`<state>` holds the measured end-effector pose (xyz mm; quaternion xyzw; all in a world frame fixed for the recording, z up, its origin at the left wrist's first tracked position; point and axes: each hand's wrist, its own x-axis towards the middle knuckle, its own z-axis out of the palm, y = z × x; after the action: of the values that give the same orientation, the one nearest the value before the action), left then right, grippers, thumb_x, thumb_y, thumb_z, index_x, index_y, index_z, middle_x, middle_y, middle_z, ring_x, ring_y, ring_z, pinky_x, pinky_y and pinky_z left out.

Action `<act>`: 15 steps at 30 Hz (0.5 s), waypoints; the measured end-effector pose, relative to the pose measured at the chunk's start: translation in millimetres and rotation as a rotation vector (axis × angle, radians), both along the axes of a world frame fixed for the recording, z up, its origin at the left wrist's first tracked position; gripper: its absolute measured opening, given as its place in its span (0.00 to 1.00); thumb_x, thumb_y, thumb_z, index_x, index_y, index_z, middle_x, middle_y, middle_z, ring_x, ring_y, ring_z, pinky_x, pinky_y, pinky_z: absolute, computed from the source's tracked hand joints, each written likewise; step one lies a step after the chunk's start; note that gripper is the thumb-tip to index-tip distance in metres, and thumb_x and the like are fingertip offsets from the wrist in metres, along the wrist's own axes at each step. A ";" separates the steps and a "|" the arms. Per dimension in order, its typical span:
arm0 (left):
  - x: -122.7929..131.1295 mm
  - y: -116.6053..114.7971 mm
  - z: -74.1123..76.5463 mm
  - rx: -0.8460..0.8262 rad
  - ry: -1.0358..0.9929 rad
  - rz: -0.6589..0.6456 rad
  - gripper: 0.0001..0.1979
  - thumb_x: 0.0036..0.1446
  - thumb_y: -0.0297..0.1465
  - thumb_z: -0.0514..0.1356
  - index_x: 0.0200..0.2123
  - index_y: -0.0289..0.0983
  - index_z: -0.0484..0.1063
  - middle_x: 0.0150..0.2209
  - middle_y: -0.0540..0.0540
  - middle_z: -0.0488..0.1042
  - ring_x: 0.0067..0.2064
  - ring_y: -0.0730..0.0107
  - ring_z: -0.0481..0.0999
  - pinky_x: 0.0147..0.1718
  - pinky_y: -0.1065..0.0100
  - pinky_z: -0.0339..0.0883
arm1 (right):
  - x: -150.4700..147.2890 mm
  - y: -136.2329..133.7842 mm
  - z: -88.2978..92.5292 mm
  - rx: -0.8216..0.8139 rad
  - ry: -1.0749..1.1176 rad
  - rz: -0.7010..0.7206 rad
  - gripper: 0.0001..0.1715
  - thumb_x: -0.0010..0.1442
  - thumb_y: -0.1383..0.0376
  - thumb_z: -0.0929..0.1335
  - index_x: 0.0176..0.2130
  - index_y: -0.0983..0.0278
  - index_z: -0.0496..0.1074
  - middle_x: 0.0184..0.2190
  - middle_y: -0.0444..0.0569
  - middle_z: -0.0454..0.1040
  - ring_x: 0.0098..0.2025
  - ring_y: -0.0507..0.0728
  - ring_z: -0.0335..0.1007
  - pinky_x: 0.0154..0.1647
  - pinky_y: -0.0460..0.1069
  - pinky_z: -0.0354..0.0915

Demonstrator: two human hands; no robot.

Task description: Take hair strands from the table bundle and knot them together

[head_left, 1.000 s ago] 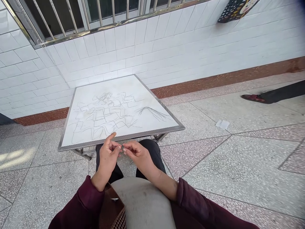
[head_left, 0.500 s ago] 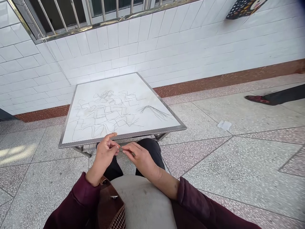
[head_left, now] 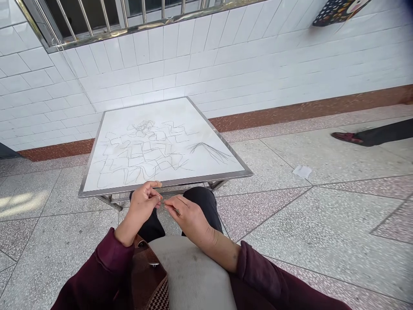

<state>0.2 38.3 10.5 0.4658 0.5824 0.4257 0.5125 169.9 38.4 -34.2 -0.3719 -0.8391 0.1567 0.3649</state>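
Just past the near edge of a white table [head_left: 167, 177], above my lap, my two hands meet fingertip to fingertip. My left hand [head_left: 145, 202] pinches thumb against index finger, its other fingers partly curled. My right hand [head_left: 185, 213] is also pinched, its fingertips almost touching those of the left. Whatever lies between the fingertips is too small to make out. Many thin dark wire-like strands [head_left: 142, 153], bent in zigzags, spread over the tabletop. A bundle of straighter strands [head_left: 209, 150] lies at the table's right side.
A brown bag [head_left: 148, 271] rests against my body at the left. White tiled wall [head_left: 193, 69] and a barred window [head_left: 106, 17] stand behind the table. On the floor at the right are a white paper [head_left: 302, 172] and a person's shoe [head_left: 346, 137].
The view has shifted slightly. Both hands stay together at the same place, and the right hand's fingers have turned a little.
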 end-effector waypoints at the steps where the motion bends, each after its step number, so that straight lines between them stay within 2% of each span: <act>1: -0.1 0.1 0.0 -0.002 -0.009 0.000 0.19 0.48 0.25 0.61 0.46 0.37 0.72 0.27 0.52 0.73 0.27 0.72 0.74 0.29 0.69 0.72 | -0.1 -0.1 0.2 0.002 -0.004 -0.006 0.11 0.67 0.68 0.61 0.39 0.61 0.73 0.34 0.50 0.76 0.36 0.56 0.74 0.36 0.51 0.70; 10: 2.7 8.5 -4.9 0.020 0.021 -0.046 0.18 0.46 0.23 0.60 0.43 0.37 0.73 0.26 0.53 0.72 0.25 0.74 0.73 0.26 0.70 0.71 | -3.2 0.7 -6.1 0.141 -0.164 -0.090 0.14 0.67 0.69 0.61 0.34 0.63 0.73 0.28 0.50 0.74 0.30 0.56 0.70 0.33 0.51 0.67; 15: 5.9 17.8 -10.4 0.024 0.017 -0.065 0.17 0.44 0.23 0.60 0.41 0.38 0.74 0.25 0.53 0.72 0.24 0.75 0.73 0.26 0.71 0.70 | -3.2 3.9 -8.9 0.103 -0.139 -0.085 0.15 0.68 0.67 0.60 0.33 0.62 0.73 0.28 0.50 0.73 0.30 0.57 0.70 0.32 0.52 0.67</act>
<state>6.1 56.1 0.0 0.4941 0.5662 0.4120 0.5153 166.7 42.3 -43.1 -0.3980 -0.8527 0.0713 0.3307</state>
